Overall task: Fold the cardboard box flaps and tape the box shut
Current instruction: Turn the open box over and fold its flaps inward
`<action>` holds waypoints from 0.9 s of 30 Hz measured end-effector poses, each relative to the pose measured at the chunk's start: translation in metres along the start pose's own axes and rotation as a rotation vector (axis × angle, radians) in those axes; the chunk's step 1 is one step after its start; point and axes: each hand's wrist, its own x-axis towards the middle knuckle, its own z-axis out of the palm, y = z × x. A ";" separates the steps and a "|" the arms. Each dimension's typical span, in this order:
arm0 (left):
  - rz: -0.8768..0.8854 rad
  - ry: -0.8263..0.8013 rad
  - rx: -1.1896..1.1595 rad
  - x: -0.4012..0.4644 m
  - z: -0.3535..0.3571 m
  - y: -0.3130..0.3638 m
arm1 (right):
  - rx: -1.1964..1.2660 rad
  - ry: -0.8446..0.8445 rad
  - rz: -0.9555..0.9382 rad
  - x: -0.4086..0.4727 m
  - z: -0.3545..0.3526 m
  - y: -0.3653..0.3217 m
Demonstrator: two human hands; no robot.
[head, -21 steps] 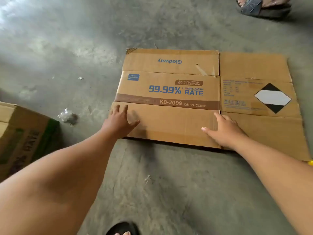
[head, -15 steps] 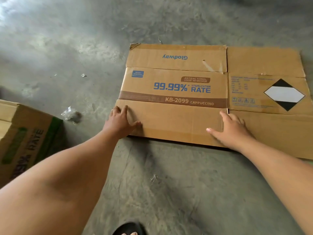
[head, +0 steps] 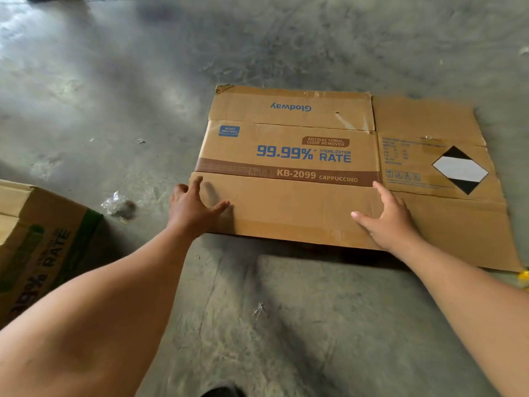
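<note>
We press 2 spread hands, left and right, on a flattened box (0 flaps folded, untaped).

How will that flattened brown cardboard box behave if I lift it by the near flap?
The flattened brown cardboard box is probably light, being thin sheet lying flat on the grey concrete floor. It will likely bend at the creases, since the flaps are scored and already worn. With both the left hand and right hand lying flat on it, it may slide.
</note>
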 end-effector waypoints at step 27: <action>0.310 0.369 -0.180 -0.024 -0.168 0.187 | 0.527 0.101 -0.298 0.008 -0.243 -0.078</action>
